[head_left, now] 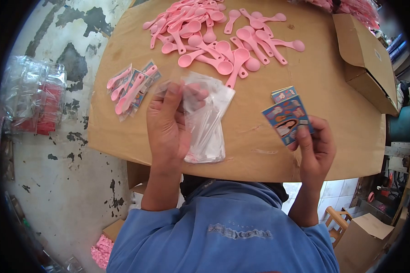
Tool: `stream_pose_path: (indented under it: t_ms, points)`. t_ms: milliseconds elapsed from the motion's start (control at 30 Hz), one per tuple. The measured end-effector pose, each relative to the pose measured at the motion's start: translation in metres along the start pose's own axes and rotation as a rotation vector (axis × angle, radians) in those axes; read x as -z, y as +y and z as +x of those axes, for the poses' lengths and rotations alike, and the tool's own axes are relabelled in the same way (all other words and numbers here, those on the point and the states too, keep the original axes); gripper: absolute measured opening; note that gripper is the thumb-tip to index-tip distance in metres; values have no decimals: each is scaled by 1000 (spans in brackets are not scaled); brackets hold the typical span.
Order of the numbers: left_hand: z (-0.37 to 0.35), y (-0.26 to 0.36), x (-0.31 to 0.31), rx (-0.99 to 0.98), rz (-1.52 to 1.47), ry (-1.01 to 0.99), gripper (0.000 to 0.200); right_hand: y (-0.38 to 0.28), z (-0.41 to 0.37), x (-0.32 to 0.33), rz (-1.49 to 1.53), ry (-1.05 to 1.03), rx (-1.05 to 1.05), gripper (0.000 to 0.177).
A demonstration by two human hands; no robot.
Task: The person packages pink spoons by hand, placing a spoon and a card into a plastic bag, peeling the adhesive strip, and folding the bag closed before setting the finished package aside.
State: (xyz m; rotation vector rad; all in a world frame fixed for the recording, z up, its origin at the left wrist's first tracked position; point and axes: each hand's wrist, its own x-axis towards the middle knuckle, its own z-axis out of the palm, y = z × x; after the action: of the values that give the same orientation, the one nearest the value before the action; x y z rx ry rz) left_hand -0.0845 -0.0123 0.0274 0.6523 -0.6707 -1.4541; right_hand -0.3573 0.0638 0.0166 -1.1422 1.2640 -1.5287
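Note:
My left hand (168, 118) pinches a clear plastic bag (167, 87) above a stack of clear plastic bags (209, 132) on the table. In my right hand (315, 148) is a printed card (287, 119), blue with colourful pictures, held between thumb and fingers. Just behind it lie more printed cards (283, 93), partly covered. Left of my left hand rest several bagged pink spoons (131, 93), each with a printed card. Loose pink measuring spoons (239, 63) are heaped toward the far side of the table.
The brown-covered table (259, 159) has a rounded left edge. An open cardboard box (364, 63) stands at its right side. Clear plastic packs (36, 95) with red contents are at the far left. Another cardboard box (364, 241) and a wooden chair (337, 223) are at lower right.

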Motion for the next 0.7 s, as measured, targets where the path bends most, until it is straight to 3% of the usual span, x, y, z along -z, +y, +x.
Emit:
stream_pose_path:
  t_ms: [167,500,700]
  points:
    - [3,-11,-41,64,-19,0,24,-3,0,-20,61,-58,-69,22]
    - [1,-35,-53,70,22,0,26,-4,14,-41,208,-83,-71,20]
    - [-2,-36,-62,61,73,9,29,-4,11,-39,108,-76,-126,21]
